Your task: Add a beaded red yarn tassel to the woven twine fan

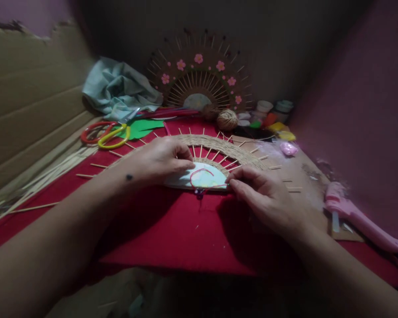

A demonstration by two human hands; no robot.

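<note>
A half-round woven fan frame with thin sticks fanning outward lies on the red cloth. At its base is a pale blue half-disc, on which a red cord curls in a loop. A small dark bead cluster sits at the disc's lower edge. My left hand rests on the disc's left part, thumb and forefinger close together; what they hold, if anything, is hidden. At the disc's right end, my right hand pinches the end of the red cord between thumb and forefinger.
Scissors and green sheets lie at back left, near loose sticks and a crumpled cloth. A flowered fan stands behind a twine ball. A pink glue gun lies on cardboard at right.
</note>
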